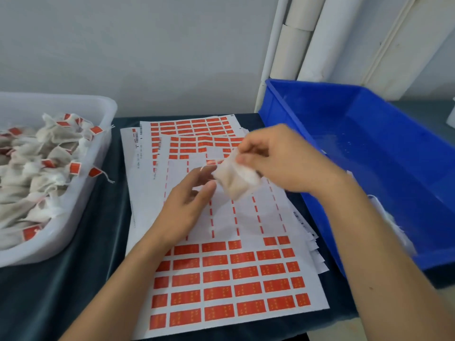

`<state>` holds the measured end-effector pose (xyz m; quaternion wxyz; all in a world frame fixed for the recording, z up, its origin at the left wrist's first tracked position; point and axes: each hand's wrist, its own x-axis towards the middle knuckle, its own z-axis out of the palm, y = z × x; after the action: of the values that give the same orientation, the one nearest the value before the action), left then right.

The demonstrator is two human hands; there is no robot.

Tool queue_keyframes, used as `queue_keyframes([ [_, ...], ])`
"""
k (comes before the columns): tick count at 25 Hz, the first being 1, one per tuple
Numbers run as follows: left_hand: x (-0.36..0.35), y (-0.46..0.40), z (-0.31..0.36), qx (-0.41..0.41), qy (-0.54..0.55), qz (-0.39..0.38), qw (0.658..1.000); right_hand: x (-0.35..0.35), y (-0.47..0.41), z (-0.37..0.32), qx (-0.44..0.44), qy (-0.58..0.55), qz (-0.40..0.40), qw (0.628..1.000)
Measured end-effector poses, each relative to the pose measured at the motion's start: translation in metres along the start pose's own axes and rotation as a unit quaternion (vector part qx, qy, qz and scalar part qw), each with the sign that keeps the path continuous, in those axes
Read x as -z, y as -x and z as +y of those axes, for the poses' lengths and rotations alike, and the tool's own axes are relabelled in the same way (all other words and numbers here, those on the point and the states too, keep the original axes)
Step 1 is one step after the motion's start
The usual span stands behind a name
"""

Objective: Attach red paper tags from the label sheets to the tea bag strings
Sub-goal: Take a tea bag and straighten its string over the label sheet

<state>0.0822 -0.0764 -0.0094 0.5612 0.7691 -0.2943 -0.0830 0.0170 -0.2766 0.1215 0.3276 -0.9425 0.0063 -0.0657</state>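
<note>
Nearest the camera, the top label sheet [236,286] lies flat on the dark cloth-covered table [61,279]. Its lower rows carry red paper tags [219,293]; its middle rows are stripped, with only thin red slivers left. More label sheets [192,129] lie stacked beneath it and fan out toward the wall.

Above the stripped area, the left hand [187,200] hovers palm-inward with fingers relaxed and slightly spread. It holds nothing; its fingertips are just beside the tea bag [234,179].

The right hand [278,158] reaches in from the right and pinches the upper end of the tea bag between thumb and fingers. The bag hangs above the sheet, tilted, between the two hands. Motion blur hides its string.

At left, a translucent white bin [81,193] holds a heap of tagged tea bags [41,163]. At right, a blue bin [369,148] stands on the table edge; its contents are blurred.

Behind the blue bin, white rolls [312,35] lean against the wall.
</note>
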Motion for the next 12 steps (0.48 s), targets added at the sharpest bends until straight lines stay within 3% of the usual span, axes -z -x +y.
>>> queue_keyframes([
  [3,-0.001,0.0,0.001,-0.009,0.08,0.021,0.997,-0.048,-0.012,0.007,0.002,-0.054,-0.083,0.995],
  [8,0.002,-0.008,-0.01,0.065,0.05,0.128,0.988,-0.093,-0.025,0.027,-0.055,-0.175,-0.001,0.983],
  [12,0.002,-0.013,-0.016,0.089,0.075,0.172,0.978,-0.117,-0.021,0.035,-0.02,-0.223,0.024,0.974],
])
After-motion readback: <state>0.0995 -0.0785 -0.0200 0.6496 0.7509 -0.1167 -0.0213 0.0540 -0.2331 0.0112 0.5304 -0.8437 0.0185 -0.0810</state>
